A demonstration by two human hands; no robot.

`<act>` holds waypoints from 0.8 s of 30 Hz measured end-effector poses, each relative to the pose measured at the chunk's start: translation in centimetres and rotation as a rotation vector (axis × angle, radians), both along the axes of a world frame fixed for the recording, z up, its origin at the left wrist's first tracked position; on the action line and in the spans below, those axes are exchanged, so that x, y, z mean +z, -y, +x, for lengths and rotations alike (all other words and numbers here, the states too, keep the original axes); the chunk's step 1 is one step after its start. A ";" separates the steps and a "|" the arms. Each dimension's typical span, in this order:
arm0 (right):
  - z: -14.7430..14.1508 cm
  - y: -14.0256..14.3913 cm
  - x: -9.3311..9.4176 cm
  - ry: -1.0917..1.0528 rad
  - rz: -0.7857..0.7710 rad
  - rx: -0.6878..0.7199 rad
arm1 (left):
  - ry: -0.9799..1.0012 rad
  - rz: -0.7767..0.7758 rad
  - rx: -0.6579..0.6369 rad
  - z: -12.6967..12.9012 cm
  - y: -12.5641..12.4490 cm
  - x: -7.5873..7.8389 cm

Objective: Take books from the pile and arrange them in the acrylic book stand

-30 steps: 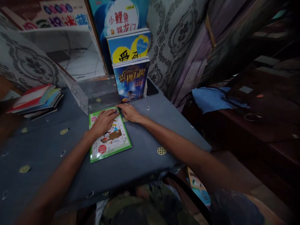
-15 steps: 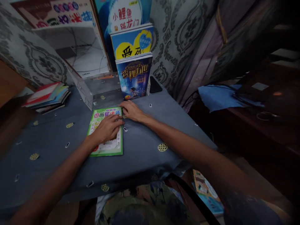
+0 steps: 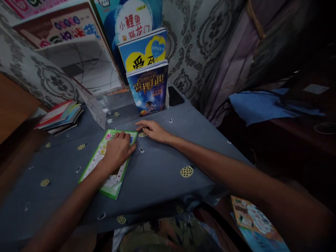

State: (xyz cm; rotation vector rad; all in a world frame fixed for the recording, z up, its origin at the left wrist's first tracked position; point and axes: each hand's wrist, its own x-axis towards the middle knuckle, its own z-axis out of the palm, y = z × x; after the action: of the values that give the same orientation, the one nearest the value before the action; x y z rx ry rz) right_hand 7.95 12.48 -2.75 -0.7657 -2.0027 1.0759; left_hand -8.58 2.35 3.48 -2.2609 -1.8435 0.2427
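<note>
nearest, by the lap, a bright picture book [image 3: 256,224] lies below the table edge, well apart from both hands.

on the table [image 3: 162,175], draped in a dull blue cloth with small yellow dotted rounds, a thin green book [image 3: 98,161] lies flat. its long axis runs slantwise, from the near left corner up toward the far right, where its top edge sits just short of the clear stand. the cover is glossy, green-rimmed, with cartoon print.

the left hand [image 3: 118,150] lies on the book's upper half, fingers curled down and pressing on the cover; whether they grip the right edge or only rest on it, i cannot tell. this hand is the nearer one, right on top of the book.

the right hand [image 3: 152,129] lies flat on the cloth just beside the book's far right corner, fingers loose and spread, holding nothing. the book lies to its left.

past the hands, a clear stand [image 3: 110,105], hard and see-through, holds a dark blue book [image 3: 148,87] upright, with a yellow book [image 3: 143,49] behind it. a black phone [image 3: 175,96] lies flat just to the right. a loose stack [image 3: 60,115] of thin books sits at the far left. patterned grey curtain hangs behind.
</note>
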 end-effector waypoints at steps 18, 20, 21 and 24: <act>0.3 0.9 0.1 -0.035 0.088 -0.051 | 0.024 0.015 0.001 0.2 -0.2 0.4; 0.3 1.2 0.2 -0.048 0.101 -0.058 | 0.025 0.024 0.002 0.1 -0.2 0.2; 0.4 1.3 0.3 -0.050 0.118 -0.057 | 0.025 0.030 -0.001 0.1 -0.2 0.1; 0.4 1.8 0.5 -0.025 0.211 -0.034 | 0.020 0.047 -0.006 0.2 0.0 -0.2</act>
State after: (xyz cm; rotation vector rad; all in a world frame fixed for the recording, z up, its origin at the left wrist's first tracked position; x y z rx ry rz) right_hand 8.30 10.72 -2.20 -0.6682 -2.0354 0.8343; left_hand -8.37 2.39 3.28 -2.2447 -1.8320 0.1744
